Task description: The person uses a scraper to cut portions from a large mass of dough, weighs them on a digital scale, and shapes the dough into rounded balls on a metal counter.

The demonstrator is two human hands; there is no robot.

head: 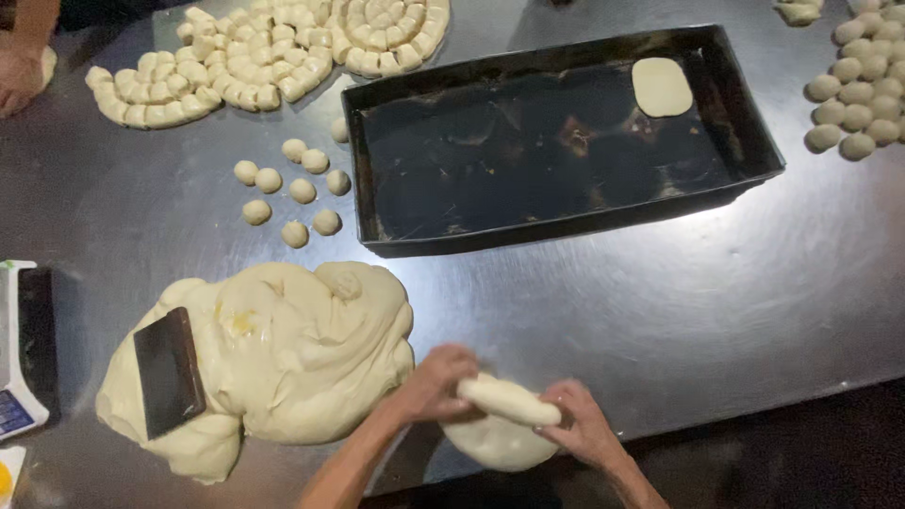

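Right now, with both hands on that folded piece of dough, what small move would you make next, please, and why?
Probably lift the folded dough piece clear: the left hand and right hand grip its ends, and it rests on a flat dough round at the steel table edge. The black baking tray holds only one shaped piece.

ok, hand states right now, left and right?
Left hand: closed on one end of the dough roll.
Right hand: closed on the other end of that dough roll, above a flat dough piece.
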